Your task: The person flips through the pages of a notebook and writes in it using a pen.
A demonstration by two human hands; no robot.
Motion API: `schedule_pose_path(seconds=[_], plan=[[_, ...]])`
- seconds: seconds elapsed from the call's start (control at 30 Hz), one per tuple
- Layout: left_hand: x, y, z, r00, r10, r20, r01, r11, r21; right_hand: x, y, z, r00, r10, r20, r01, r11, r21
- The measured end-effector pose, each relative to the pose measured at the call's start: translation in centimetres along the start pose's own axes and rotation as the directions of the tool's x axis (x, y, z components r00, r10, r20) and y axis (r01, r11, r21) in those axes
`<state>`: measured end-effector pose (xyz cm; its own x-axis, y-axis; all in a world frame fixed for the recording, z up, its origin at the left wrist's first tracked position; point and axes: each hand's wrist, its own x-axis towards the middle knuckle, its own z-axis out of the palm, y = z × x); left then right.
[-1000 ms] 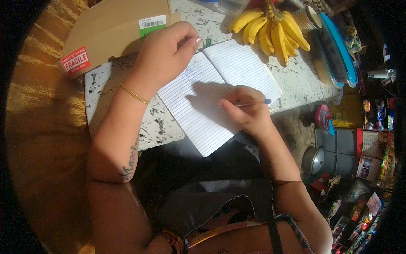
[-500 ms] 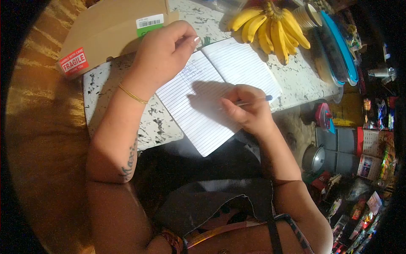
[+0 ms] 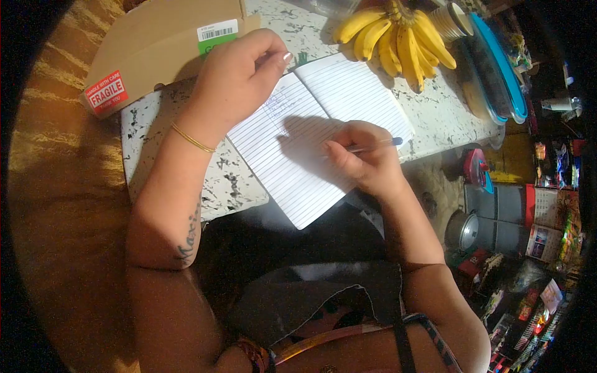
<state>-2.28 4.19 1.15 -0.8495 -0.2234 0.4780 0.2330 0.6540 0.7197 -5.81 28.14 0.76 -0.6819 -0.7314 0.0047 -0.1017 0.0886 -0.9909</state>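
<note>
An open lined notebook (image 3: 280,165) lies at a slant on the speckled white table, with blue handwriting near the top of its left page. My right hand (image 3: 367,158) is closed around a clear pen (image 3: 376,146) with a dark blue end, over the lower part of the notebook. The pen's tip is hidden behind my fingers, and a shadow falls across the page. My left hand (image 3: 245,74) is closed, fingers curled in, beside the notebook's upper left edge. Nothing shows between its fingers.
A cardboard box (image 3: 161,46) with a red FRAGILE label lies at the upper left. Beyond the notebook is a bunch of bananas (image 3: 404,43), with paper cups (image 3: 456,22) and blue-lidded containers (image 3: 497,68) to its right. Shelves of packets line the far right.
My right hand and the pen have shifted very slightly upward. My left hand keeps its curled pose, and the notebook stays in nearly the same place.
</note>
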Motion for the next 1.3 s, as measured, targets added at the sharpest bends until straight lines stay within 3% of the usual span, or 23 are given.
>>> schedule_pose_path(seconds=[0.13, 0.23, 0.43, 0.53, 0.73, 1.3], plan=[[0.0, 0.5, -0.3, 0.999, -0.031, 0.023, 0.03, 0.999, 0.028, -0.1, 1.1, -0.6, 0.999, 0.034, -0.024, -0.035, 0.999, -0.03], [0.0, 0.5, -0.3, 1.0, -0.012, 0.016, 0.012, 1.0, 0.028, 0.1, 1.9, -1.3, 0.999, -0.041, -0.013, 0.036, 0.962, -0.27], [0.0, 0.0, 0.0, 0.999, -0.026, 0.027, 0.026, 1.0, 0.006, -0.2, 1.7, -1.3, 0.999, 0.042, -0.032, -0.046, 0.988, -0.149], [0.0, -0.3, 0.1, 1.0, 0.002, 0.022, -0.002, 1.0, 0.0, 0.0, 2.0, -1.6, 1.0, -0.02, 0.003, 0.02, 0.965, -0.26], [0.0, 0.2, -0.1, 0.999, -0.018, 0.034, 0.017, 1.0, 0.015, 0.0, 2.4, -1.4, 0.999, -0.036, -0.024, 0.031, 0.981, -0.192], [0.0, 0.4, -0.3, 0.999, 0.006, 0.035, -0.007, 1.0, 0.025, 0.1, 2.1, -1.5, 0.996, -0.076, -0.04, 0.062, 0.961, -0.271]])
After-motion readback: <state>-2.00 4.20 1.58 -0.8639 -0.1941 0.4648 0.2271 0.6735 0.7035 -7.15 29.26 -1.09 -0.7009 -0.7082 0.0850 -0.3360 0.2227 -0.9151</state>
